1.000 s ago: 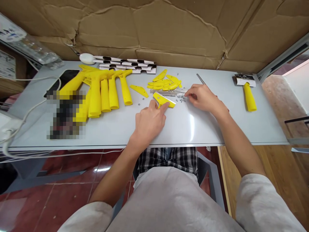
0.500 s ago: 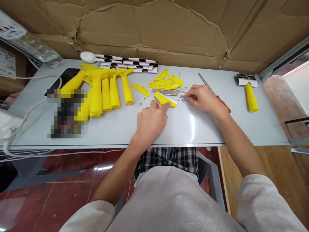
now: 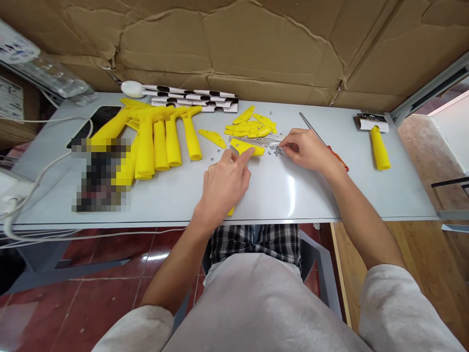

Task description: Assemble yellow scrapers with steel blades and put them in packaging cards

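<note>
And there's the shift: the yellow scraper (image 3: 240, 144) under our left hand (image 3: 227, 175) has been turned, the bright metal edge along its head gone from sight and a plain yellow face showing instead. Its handle end now peeks out below that hand, by the near edge of the tabletop (image 3: 315, 195). Our left hand has its index finger pressed along the head, the other fingers curled in around the neck. That leaves the head sitting flatter, which we'd judge a steadier base for the small fasteners.

Over at our right hand (image 3: 302, 147), little has moved: thumb and forefinger stay bunched together at the small screws (image 3: 276, 150), just to the hand's left. At this size we can't tell whether one is pinched between them. Just beyond our left hand's fingertips lies the heap of yellow plates (image 3: 252, 126); behind our right hand, the screwdriver (image 3: 313, 128) slants away.
</note>
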`<state>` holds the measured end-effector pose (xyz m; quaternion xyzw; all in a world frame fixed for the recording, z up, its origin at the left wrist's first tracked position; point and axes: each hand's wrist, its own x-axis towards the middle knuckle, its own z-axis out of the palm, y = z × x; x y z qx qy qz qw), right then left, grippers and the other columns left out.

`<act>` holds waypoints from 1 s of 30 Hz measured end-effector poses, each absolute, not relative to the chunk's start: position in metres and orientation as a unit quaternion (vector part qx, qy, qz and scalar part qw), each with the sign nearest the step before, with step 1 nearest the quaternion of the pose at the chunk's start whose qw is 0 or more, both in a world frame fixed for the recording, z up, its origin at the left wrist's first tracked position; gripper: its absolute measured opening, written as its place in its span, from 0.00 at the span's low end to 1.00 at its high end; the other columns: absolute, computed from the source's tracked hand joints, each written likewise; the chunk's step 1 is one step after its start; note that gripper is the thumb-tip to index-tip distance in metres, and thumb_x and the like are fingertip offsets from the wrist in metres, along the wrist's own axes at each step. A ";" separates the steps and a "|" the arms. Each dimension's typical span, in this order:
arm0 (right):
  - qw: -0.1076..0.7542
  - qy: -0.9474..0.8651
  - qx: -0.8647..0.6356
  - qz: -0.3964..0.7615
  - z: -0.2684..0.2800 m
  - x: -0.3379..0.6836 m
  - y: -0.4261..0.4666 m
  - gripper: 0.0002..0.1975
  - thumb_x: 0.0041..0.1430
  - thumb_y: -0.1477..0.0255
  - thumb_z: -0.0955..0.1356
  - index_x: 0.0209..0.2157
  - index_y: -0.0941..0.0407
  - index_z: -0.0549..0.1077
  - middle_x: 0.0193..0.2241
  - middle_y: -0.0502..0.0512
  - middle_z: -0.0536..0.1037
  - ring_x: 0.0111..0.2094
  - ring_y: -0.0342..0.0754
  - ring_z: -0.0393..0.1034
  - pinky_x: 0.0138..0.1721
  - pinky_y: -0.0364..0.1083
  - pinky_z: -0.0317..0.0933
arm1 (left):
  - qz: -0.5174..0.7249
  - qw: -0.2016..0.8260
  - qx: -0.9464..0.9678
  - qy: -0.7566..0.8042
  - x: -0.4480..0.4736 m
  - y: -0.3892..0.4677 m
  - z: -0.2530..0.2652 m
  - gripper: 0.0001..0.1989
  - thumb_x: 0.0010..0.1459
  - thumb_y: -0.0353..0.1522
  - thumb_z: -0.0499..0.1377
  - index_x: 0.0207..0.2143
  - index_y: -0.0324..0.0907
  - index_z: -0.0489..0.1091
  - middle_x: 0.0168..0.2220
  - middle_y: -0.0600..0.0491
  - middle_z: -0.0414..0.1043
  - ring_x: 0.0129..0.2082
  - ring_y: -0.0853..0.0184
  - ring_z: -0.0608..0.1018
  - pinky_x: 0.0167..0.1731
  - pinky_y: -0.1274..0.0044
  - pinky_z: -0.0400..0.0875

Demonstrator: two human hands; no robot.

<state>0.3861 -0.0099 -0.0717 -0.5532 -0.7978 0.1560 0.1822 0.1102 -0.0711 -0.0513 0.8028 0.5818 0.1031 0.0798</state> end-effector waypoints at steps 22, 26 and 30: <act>0.145 -0.807 -0.549 0.162 -0.064 0.369 -0.021 0.16 0.71 0.68 0.68 0.51 0.57 0.87 0.49 0.62 0.80 0.44 0.46 0.72 0.54 0.47 0.63 | 0.379 0.760 0.425 0.314 0.099 -0.014 -0.074 0.43 0.67 0.35 0.73 0.78 0.52 0.60 0.54 0.45 0.83 0.33 0.65 0.85 0.33 0.71 0.85; 0.140 -0.806 -0.552 0.161 -0.064 0.367 -0.021 0.15 0.72 0.70 0.68 0.48 0.57 0.87 0.48 0.60 0.80 0.44 0.45 0.72 0.53 0.46 0.62 | 0.377 0.785 0.383 0.308 0.099 -0.014 -0.079 0.44 0.66 0.32 0.73 0.78 0.53 0.58 0.54 0.47 0.84 0.34 0.66 0.86 0.33 0.72 0.85; 0.139 -0.812 -0.549 0.141 -0.064 0.365 -0.022 0.13 0.72 0.70 0.68 0.46 0.57 0.87 0.46 0.60 0.81 0.46 0.46 0.72 0.51 0.45 0.60 | 0.375 0.796 0.379 0.287 0.093 -0.017 -0.083 0.41 0.68 0.32 0.72 0.77 0.54 0.58 0.54 0.47 0.84 0.33 0.66 0.86 0.37 0.72 0.85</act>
